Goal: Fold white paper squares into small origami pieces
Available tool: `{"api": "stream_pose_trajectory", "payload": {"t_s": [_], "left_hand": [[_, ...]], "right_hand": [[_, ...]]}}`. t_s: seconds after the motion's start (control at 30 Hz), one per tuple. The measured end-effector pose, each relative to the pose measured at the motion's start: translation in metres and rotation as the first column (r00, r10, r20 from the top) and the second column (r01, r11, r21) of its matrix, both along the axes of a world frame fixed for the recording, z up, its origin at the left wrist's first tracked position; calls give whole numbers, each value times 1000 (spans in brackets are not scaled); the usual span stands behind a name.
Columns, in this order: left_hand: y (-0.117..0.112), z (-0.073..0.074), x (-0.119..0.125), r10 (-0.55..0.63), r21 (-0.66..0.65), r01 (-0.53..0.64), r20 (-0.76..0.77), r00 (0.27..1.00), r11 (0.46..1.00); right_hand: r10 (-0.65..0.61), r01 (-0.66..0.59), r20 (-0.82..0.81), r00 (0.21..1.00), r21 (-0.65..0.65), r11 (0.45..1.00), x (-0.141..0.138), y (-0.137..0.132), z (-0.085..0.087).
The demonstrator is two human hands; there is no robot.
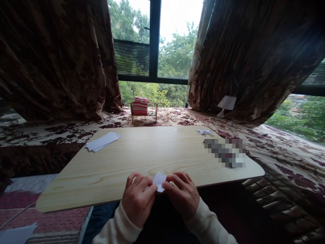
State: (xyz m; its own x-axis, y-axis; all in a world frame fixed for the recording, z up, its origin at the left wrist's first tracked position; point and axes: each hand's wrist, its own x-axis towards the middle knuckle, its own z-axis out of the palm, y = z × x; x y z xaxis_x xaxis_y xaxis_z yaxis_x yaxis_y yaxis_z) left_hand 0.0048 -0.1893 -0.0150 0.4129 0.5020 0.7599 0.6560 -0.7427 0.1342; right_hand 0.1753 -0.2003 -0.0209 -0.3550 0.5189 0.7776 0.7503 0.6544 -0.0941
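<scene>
A small folded piece of white paper (159, 181) is held up at the near edge of the wooden table (147, 152). My left hand (139, 196) pinches its left side between thumb and fingers. On the opposite side my right hand (182, 193) grips the paper the same way. Both hands are closed, with the fingertips close together and the paper's creased top showing between them.
White paper strips (103, 141) lie at the table's far left. Folded white paper pieces (205, 131) sit at the far right, near a blurred-out dark object (223, 153). Behind stand a small rack with pink cloths (140, 106) and a lamp (226, 103).
</scene>
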Motion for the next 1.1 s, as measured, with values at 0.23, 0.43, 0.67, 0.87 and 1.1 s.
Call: {"api": "stream_pose_trajectory", "payload": {"t_s": [0.23,0.43,0.67,0.87,1.1], "left_hand": [[-13,-8,2,44,-74,-42,30,999,996],[-9,-8,5,31,-70,-28,45,998,997],[-2,-9,5,20,-126,-16,27,999,992],[-8,-14,4,44,-160,-29,87,995,987],[-8,-12,7,68,-204,-41,126,990,978]], "right_hand": [[4,-8,-96,995,-43,999,-6,-20,-9],[-34,20,-134,990,-108,994,-6,-14,-13],[1,-19,-117,993,-156,988,-5,-8,-10],[5,-24,-101,995,-188,982,-5,-13,-9],[16,-43,-103,995,-265,963,-5,-11,-5]]}}
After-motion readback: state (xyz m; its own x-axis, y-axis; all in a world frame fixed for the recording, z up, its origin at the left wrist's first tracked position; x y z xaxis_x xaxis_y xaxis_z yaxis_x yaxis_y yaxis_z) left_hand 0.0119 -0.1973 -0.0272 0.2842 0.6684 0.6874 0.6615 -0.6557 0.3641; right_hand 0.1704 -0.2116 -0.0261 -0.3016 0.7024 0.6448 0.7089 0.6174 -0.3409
